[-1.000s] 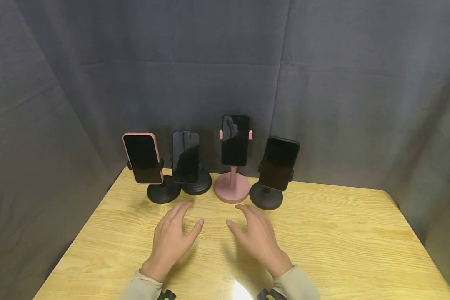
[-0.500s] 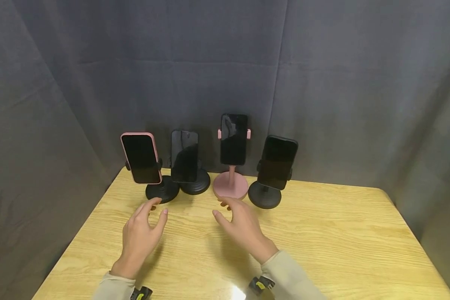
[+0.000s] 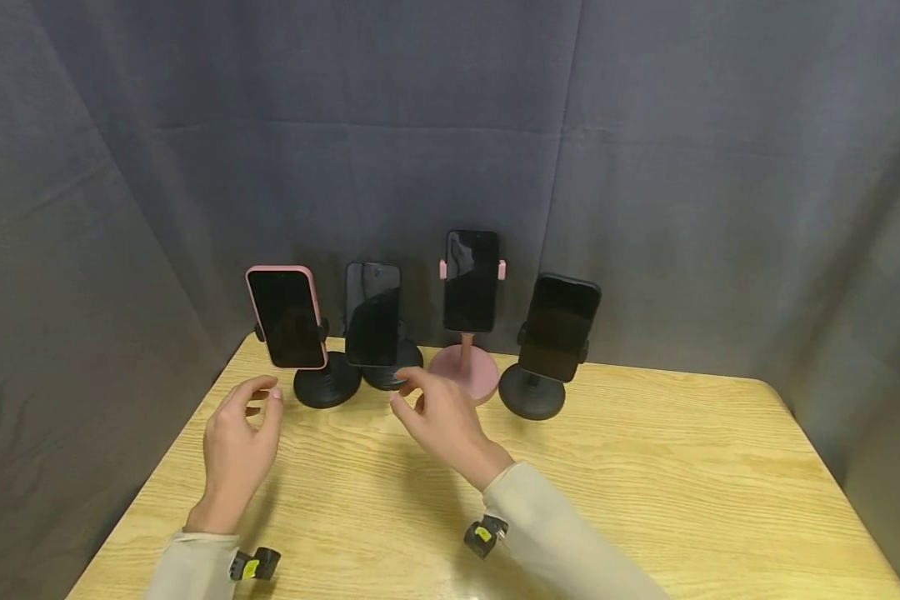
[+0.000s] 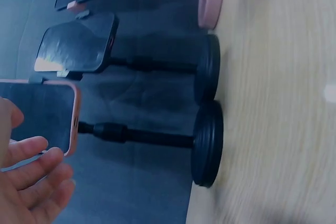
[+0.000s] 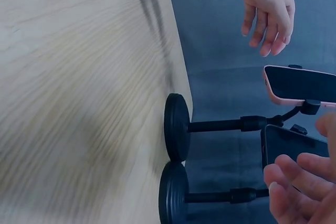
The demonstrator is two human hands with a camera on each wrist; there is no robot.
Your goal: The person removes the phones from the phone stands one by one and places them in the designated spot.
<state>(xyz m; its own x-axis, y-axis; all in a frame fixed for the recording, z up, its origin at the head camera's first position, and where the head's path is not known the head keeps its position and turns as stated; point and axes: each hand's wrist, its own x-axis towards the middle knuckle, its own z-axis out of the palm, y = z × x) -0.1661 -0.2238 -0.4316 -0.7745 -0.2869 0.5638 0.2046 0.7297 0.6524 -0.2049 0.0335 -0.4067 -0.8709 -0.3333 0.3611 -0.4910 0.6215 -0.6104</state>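
My left hand [image 3: 234, 446] hovers over the left part of the table, in front of the pink-cased phone [image 3: 287, 318]. Its fingers are loosely bent and hold nothing; the left wrist view shows them apart from that phone. Over the table's middle, my right hand [image 3: 444, 423] has relaxed, slightly curved fingers with nothing between them. In the head view it partly covers the pink stand base [image 3: 474, 371] and lies just below the dark phone [image 3: 372, 312] second from left. Both of these phones are clamped upright on black round-based stands, one base [image 4: 207, 142] showing in the left wrist view.
On the pink stand a black phone [image 3: 471, 282] is mounted, higher than the others. Another black phone [image 3: 560, 327] leans on a black stand [image 3: 532, 393] at the right of the row. A grey curtain [image 3: 420, 125] hangs behind the wooden table [image 3: 682, 467].
Both hands have moved left and a little farther forward over the table. The left hand has come in front of the pink-cased phone. The phones and stands have stayed put.
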